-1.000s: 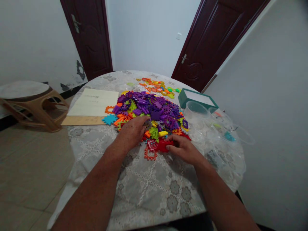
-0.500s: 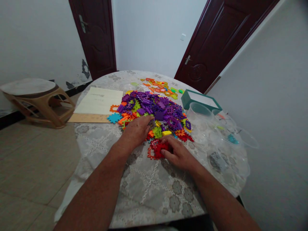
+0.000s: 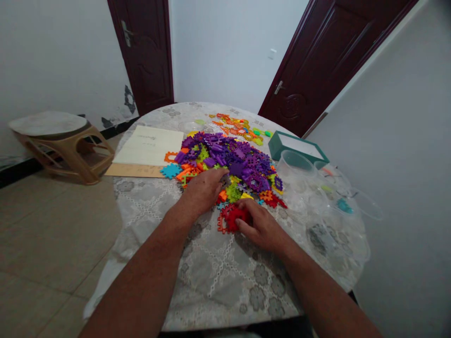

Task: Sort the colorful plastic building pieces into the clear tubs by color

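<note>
Your right grip (image 3: 261, 226) grasps a red toothed plastic piece (image 3: 234, 218), nearer you and rightward of your left grip (image 3: 204, 188); whether that clasps the grey notched plastic piece (image 3: 225, 180), I can't tell.

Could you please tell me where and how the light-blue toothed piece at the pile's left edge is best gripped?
I'd pinch the light-blue piece by its near toothed edge, coming from the person's side: it looks flat, its teeth likely offer purchase, and that edge faces bare tablecloth, whereas orange pieces crowd its right.
</note>
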The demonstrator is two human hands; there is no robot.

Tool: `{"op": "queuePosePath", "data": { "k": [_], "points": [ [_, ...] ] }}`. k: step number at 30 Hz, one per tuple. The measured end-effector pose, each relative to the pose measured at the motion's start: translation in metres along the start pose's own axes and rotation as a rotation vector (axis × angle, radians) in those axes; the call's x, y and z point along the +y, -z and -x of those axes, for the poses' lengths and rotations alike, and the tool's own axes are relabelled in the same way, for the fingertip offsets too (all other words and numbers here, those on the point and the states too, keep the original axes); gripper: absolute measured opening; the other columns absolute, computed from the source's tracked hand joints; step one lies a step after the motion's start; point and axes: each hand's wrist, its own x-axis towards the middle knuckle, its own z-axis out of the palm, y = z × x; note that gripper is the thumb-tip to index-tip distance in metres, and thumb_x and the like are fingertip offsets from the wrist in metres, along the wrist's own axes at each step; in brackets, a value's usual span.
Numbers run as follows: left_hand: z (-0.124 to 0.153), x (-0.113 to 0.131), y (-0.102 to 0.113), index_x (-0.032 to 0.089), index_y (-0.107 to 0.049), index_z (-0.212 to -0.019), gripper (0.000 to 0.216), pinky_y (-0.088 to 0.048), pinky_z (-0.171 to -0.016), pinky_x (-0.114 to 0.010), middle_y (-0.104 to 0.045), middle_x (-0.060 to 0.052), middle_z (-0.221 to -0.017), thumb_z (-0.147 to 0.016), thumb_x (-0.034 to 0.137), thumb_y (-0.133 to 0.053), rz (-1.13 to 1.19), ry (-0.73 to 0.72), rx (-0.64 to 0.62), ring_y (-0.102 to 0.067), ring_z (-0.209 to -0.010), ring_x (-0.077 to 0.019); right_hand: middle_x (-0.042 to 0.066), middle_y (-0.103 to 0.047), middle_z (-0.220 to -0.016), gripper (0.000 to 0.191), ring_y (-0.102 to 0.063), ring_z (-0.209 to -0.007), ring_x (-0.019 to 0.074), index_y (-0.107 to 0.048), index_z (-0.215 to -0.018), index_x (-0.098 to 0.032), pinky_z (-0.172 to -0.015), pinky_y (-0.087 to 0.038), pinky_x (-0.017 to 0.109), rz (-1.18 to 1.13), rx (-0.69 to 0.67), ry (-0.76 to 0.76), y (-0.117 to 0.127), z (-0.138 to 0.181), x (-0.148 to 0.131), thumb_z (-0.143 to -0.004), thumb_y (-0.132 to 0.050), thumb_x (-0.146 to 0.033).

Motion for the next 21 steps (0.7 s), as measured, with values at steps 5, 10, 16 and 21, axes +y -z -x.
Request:
{"op": "queuePosePath", "data": {
  "k": [5, 10, 16, 21],
  "points": [
    [-0.0003, -0.0002, -0.002, 0.021, -0.064, -0.142, 0.048, -0.048, -0.119, -0.04, -0.071, -0.009, -0.142, -0.096, 0.01, -0.057, 0.0, 0.011, -0.006, -0.065, -0.133, -0.023, 0.009, -0.072, -0.122, 0.036, -0.067, -0.104, 0.024, -0.061, -0.127, -0.024, -0.091, -0.05, 0.037, -0.033, -0.043, -0.031, 0.0047, 0.0002, -0.0041, -0.092, -0.067, -0.024],
    [0.0, -0.001, -0.0033, 0.02, -0.063, -0.141, 0.046, -0.049, -0.118, -0.042, -0.072, -0.011, -0.142, -0.097, 0.01, -0.057, 0.017, -0.005, -0.009, -0.066, -0.132, -0.0239, 0.008, -0.075, -0.123, 0.039, -0.07, -0.101, 0.0239, -0.061, -0.13, -0.026, -0.09, -0.052, 0.039, -0.062, -0.06, -0.05, 0.0055, 0.0006, -0.0055, -0.092, -0.069, -0.023],
    [0.0012, -0.0023, -0.0037, 0.023, -0.063, -0.141, 0.047, -0.049, -0.117, -0.045, -0.071, -0.011, -0.142, -0.096, 0.01, -0.056, 0.026, -0.014, -0.003, -0.066, -0.132, -0.0243, 0.008, -0.071, -0.136, 0.027, -0.068, -0.12, 0.0256, -0.06, -0.111, -0.027, -0.099, -0.051, 0.041, -0.179, -0.049, 0.045, 0.0043, -0.0001, -0.0046, -0.088, -0.071, -0.018],
    [0.0015, -0.0016, -0.0027, 0.025, -0.063, -0.142, 0.049, -0.049, -0.117, -0.048, -0.07, -0.01, -0.143, -0.096, 0.011, -0.053, 0.07, -0.014, 0.001, -0.065, -0.132, -0.0257, 0.005, -0.071, -0.118, 0.025, -0.066, -0.105, 0.0226, -0.062, -0.106, -0.026, -0.09, -0.051, 0.036, -0.217, -0.05, 0.099, 0.0051, 0.0029, -0.0018, -0.085, -0.074, -0.017]
  ]
}}
